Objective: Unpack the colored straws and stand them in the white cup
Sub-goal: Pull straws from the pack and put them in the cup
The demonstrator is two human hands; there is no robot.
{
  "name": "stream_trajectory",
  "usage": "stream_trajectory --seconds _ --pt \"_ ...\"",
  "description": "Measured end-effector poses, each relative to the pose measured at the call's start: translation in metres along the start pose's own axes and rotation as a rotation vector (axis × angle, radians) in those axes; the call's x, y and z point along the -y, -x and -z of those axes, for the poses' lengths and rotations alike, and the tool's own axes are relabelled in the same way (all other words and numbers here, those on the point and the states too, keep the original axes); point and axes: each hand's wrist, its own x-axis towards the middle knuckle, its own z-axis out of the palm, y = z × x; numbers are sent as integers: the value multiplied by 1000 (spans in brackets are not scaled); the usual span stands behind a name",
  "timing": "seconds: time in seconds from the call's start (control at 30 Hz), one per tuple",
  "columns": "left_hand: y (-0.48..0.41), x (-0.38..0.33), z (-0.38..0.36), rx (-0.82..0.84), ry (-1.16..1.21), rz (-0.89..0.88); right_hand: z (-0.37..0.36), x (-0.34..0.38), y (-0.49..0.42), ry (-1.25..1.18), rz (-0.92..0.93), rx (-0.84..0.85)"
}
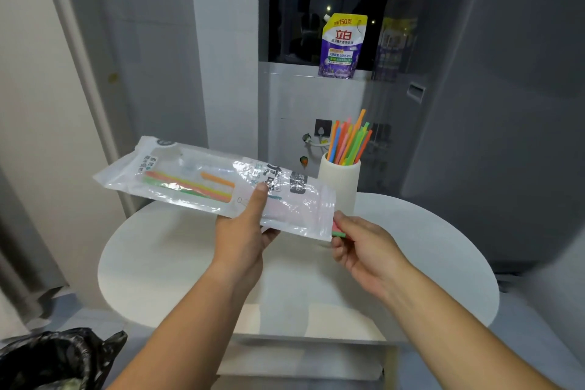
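The left hand (pixel 242 231) pinches the clear straw bag (pixel 202 180) above the table's (pixel 164 263) far-left edge; the right hand (pixel 361 244) grips seemingly several straw ends (pixel 338 231) at its mouth. Tugging hard could scatter the straws (pixel 190 185) or topple the white cup (pixel 338 187) on the far edge

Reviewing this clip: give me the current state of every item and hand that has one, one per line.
Straw bag: held in the air, a few straws left inside.
Left hand: gripping the bag.
Right hand: pinching straw ends at the bag's opening.
White cup: upright on the table, holding many straws.
Detergent pouch: standing on the ledge.
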Motion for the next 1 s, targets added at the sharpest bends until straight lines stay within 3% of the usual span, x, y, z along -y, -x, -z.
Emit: stream_trajectory --seconds 0.13,0.33,0.43,0.73,1.0 --pt "-5 0 5 -48 111 76 4 8 -1 -21 88 -39" --pt "-6 5 4 -79 239 175 -6 12 4 -375 28 58" --pt "-5 8 1 -64 270 200 -12 8 5 -420 31 75" --pt "-4 10 0 -66 316 227 -17 6 3 -260 131 49" --pt "-4 10 0 -88 385 266 -12 20 1 -109 276 -87"
